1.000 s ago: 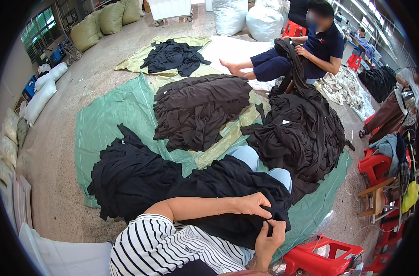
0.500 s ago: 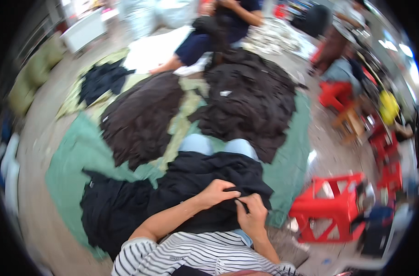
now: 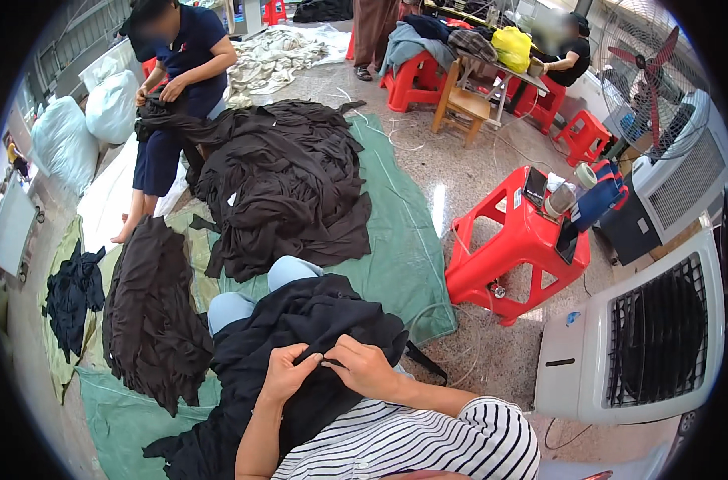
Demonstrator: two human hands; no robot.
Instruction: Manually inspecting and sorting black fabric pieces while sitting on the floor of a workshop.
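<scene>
Black garment cloth (image 3: 308, 316) lies bunched over my lap and spills down at my left. My left hand (image 3: 285, 373) pinches a small fold of it between thumb and fingertips. Close beside it, my right hand (image 3: 364, 366) is closed too, its thumb and forefinger on the same fold, almost touching the left thumb. Whatever small detail lies between the fingertips is too small to make out. Ahead of my knees rises a large heap of dark brown garments (image 3: 288, 192), with a longer pile of dark brown garments (image 3: 148, 312) to its left.
The piles lie on a green sheet (image 3: 404, 240). At right stands a red stool (image 3: 500, 264) bearing a phone and bottles, with a white air cooler (image 3: 576, 368) nearer. A co-worker (image 3: 192, 60) handles dark cloth at the far left. A wooden chair (image 3: 466, 104) stands farther back.
My view has swung to the right, bringing the air cooler and fan into sight. Both hands still pinch the black garment, the fingertips now close together.
</scene>
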